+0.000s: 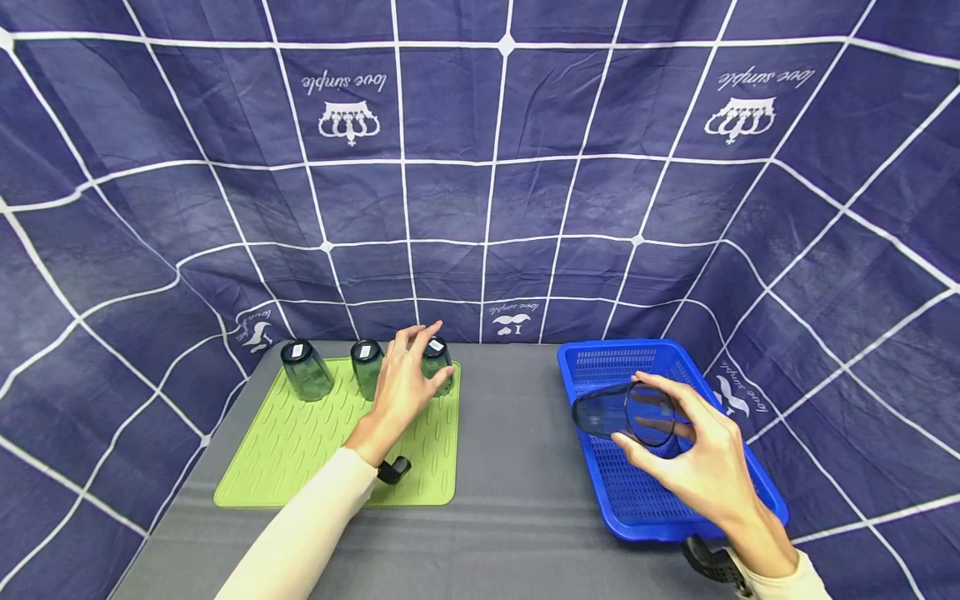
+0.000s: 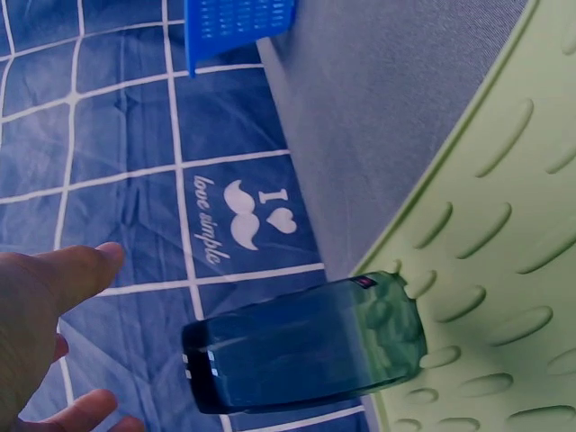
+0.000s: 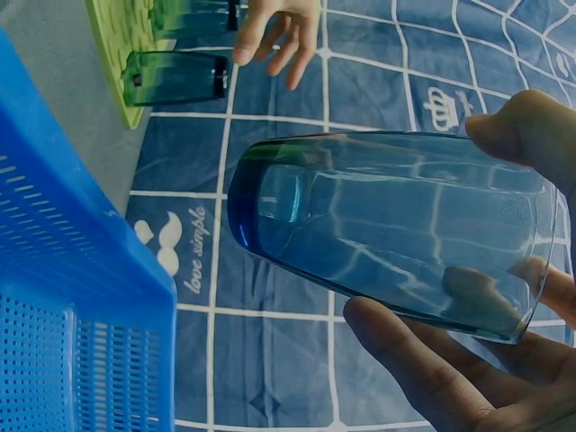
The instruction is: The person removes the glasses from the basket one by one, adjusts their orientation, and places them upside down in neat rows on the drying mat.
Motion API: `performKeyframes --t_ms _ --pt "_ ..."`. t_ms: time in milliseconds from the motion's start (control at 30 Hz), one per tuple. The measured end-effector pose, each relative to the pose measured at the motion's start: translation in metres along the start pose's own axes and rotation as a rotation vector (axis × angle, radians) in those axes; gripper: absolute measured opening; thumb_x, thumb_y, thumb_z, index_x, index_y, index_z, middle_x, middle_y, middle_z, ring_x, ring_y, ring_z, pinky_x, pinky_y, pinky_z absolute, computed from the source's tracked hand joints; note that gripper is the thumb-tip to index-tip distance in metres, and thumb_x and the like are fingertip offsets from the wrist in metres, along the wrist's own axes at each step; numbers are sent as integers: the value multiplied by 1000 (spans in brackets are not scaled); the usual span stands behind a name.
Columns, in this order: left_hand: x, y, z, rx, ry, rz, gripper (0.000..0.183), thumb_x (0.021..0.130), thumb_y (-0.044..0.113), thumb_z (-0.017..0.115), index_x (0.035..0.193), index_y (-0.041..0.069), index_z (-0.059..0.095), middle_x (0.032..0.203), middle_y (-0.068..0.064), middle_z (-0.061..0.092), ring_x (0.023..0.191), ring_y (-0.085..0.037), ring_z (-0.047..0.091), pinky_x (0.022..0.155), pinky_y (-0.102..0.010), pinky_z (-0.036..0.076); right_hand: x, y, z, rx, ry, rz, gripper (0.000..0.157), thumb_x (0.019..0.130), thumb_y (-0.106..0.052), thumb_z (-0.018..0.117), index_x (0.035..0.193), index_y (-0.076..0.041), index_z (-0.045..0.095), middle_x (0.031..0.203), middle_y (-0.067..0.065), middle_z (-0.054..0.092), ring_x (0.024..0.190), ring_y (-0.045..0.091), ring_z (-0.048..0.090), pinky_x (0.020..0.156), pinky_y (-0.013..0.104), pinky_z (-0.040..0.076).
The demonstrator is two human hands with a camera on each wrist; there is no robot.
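Note:
My right hand (image 1: 701,454) grips a clear blue drinking glass (image 3: 387,225) near its open rim, thumb on one side and fingers on the other. The glass lies sideways in the air over a blue plastic basket (image 1: 592,475), its base pointing left. Over a green ridged mat (image 1: 300,462), my left hand (image 1: 405,375) has its fingers spread and holds nothing. Nearest to it is an upside-down glass (image 2: 297,346) at the mat's back right corner, with a gap between them in the left wrist view. Two more upturned glasses, one at the middle (image 1: 366,375) and one at the left (image 1: 309,377), stand along the mat's back edge.
A grey tabletop (image 1: 517,450) lies between mat and basket. Dark blue cloth (image 1: 450,200) with a white grid hangs behind the table and along both sides. The basket has slotted walls and stands close to the right-hand cloth.

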State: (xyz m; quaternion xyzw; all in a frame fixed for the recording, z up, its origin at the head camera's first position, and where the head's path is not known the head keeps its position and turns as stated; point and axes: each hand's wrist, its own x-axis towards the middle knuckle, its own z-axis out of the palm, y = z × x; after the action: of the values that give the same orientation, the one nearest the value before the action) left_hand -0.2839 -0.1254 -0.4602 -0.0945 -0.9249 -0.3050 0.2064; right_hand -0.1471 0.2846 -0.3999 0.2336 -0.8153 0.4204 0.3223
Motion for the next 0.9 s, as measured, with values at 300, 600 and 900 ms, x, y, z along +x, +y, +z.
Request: performKeyframes --t_ms 300,600,900 --pt "-6 15 -8 -45 59 98 83 90 24 104 164 21 67 161 -21 65 145 -51 64 120 -69 55 0 -3 8 62 18 11 98 60 14 108 150 -3 73 139 18 81 119 4 83 89 18 67" --pt "-13 27 -15 -89 128 194 76 90 22 103 159 17 71 157 -20 68 143 -49 67 121 -66 56 0 -8 18 139 13 35 96 64 17 106 152 -2 71 144 20 79 123 6 82 89 24 69" --pt "-22 41 -25 -122 172 278 72 92 22 102 157 16 73 153 -17 69 141 -43 69 119 -63 58 -1 -13 31 186 2 57 93 68 17 104 152 0 70 143 24 78 123 6 82 88 29 71"
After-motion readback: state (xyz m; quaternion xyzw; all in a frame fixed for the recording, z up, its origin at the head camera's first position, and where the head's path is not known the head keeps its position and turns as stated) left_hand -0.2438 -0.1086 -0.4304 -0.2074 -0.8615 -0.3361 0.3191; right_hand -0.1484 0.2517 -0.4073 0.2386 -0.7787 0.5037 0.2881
